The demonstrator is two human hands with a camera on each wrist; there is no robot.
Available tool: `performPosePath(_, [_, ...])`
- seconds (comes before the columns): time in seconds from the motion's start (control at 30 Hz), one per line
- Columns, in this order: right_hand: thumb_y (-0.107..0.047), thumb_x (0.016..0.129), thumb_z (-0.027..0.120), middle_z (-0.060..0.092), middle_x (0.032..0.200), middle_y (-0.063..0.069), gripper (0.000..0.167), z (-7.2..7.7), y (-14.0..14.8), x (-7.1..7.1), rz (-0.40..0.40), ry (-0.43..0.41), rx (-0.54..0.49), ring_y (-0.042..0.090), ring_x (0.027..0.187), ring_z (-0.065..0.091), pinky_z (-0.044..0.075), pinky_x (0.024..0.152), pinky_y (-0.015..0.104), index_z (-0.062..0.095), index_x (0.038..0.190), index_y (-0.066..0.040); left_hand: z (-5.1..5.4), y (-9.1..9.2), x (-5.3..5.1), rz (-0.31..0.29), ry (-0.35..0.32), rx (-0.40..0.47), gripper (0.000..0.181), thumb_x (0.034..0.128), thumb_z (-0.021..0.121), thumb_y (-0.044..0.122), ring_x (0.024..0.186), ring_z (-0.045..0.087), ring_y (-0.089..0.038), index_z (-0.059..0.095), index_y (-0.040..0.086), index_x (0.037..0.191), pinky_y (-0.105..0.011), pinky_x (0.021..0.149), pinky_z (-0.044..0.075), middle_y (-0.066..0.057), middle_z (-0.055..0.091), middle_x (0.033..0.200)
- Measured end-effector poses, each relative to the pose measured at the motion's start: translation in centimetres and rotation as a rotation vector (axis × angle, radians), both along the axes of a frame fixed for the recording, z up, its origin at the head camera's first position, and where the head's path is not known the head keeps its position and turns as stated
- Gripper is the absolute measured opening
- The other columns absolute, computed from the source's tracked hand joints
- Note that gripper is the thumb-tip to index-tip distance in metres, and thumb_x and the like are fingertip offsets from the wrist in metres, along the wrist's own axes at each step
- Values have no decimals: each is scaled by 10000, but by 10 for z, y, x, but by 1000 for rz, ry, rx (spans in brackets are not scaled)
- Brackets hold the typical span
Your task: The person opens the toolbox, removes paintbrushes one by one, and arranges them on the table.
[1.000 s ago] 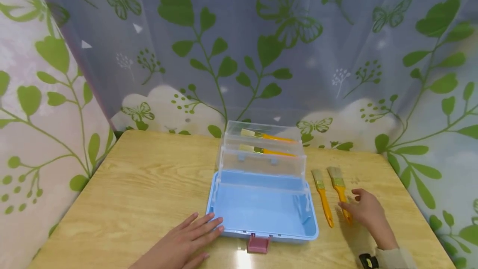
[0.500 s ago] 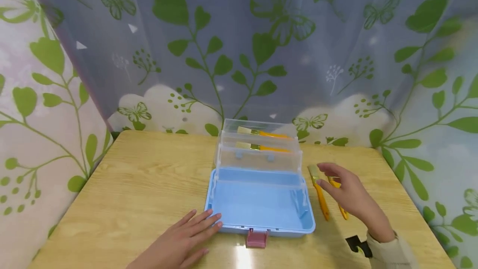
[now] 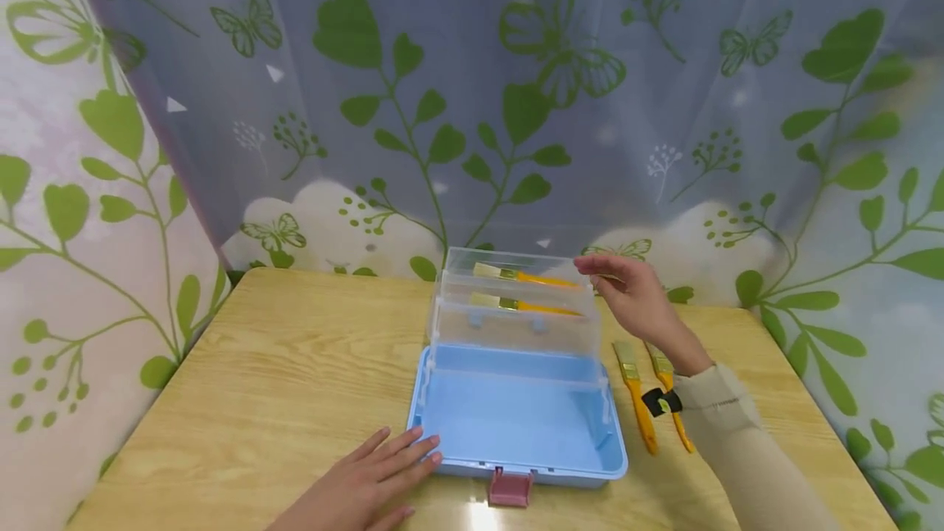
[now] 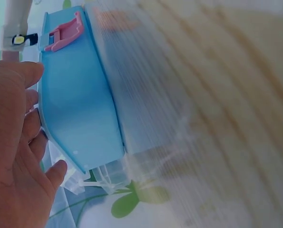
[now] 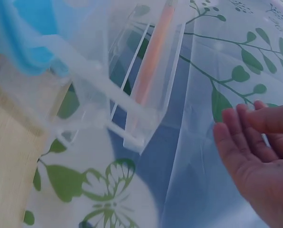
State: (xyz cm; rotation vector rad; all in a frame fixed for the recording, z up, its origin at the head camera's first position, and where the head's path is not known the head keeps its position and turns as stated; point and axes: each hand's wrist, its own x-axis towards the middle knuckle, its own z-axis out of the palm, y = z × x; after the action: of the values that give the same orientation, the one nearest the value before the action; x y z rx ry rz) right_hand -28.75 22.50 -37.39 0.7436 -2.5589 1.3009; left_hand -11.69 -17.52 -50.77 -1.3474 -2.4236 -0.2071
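A light blue box (image 3: 516,412) stands with its clear, stepped trays (image 3: 460,289) raised at the back. One yellow-handled paintbrush (image 3: 546,279) lies in the upper tray and another paintbrush (image 3: 542,309) in the lower one. My left hand (image 3: 369,474) rests with straight fingers on the box's front left corner; the left wrist view shows its fingers along the blue wall (image 4: 77,104). Beside the upper tray's right end hovers my right hand (image 3: 637,301), fingers loosely bent, holding nothing. In the right wrist view a gap separates this hand (image 5: 260,152) from the tray (image 5: 155,114).
Right of the box, two more paintbrushes lie on the wooden table (image 3: 310,351): a narrower brush (image 3: 636,400) and a wider brush (image 3: 662,363) partly behind my right wrist. A pink clasp (image 3: 510,488) hangs at the box's front. A leaf-patterned curtain (image 3: 472,105) closes off the back.
My right hand has left the brushes on the table and moved up and left to the raised trays' right end. The left hand stays at the box corner.
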Motion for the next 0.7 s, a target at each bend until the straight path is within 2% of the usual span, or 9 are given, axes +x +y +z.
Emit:
performPosePath(0.07, [57, 1004, 557, 665, 1261, 230, 280, 0, -6, -6, 27, 13, -14, 363, 1179, 636, 490, 942, 99, 668, 1260, 32, -1, 0, 1, 0, 9, 2, 683, 981, 662, 378, 1492, 370, -206, 414, 130, 1567, -251, 1260, -68, -37, 455, 1586])
performPosePath(0.2, [-2, 1014, 580, 688, 1205, 224, 241, 0, -17, -15, 104, 3, -10, 335, 1129, 658, 518, 945, 147, 686, 1230, 22, -1, 0, 2, 8, 24, 0, 708, 968, 678, 385, 1475, 398, -219, 408, 130, 1571, -259, 1264, -55, -28, 442, 1596])
performPosePath(0.3, [-33, 1020, 585, 704, 1158, 220, 217, -2, -23, -22, 164, -32, 10, 347, 1070, 677, 558, 929, 223, 704, 1192, 25, -1, 0, 2, 16, 22, -2, 706, 963, 684, 383, 1451, 431, -233, 416, 132, 1566, -260, 1264, -56, -23, 442, 1597])
performPosePath(0.4, [-53, 1024, 586, 717, 1135, 203, 213, -7, -27, -28, 200, -74, 49, 365, 1037, 689, 587, 917, 328, 715, 1169, 35, -1, -1, 3, 19, 19, 0, 701, 965, 681, 386, 1496, 367, -206, 419, 133, 1565, -259, 1263, -62, -21, 446, 1594])
performPosePath(0.53, [-59, 1015, 604, 731, 1120, 167, 212, -15, -28, -31, 214, -142, 136, 329, 1028, 700, 591, 906, 408, 724, 1164, 34, -2, -1, 5, 13, 27, 8, 706, 966, 680, 391, 1547, 254, -165, 415, 129, 1566, -264, 1265, -59, -29, 457, 1585])
performPosePath(0.7, [-45, 1002, 621, 742, 1107, 161, 205, -20, -27, -29, 200, -178, 236, 292, 1005, 715, 602, 867, 387, 731, 1161, 22, -1, 0, 4, 19, 15, -7, 720, 968, 677, 395, 1486, 381, -210, 395, 139, 1579, -269, 1265, -64, -25, 458, 1585])
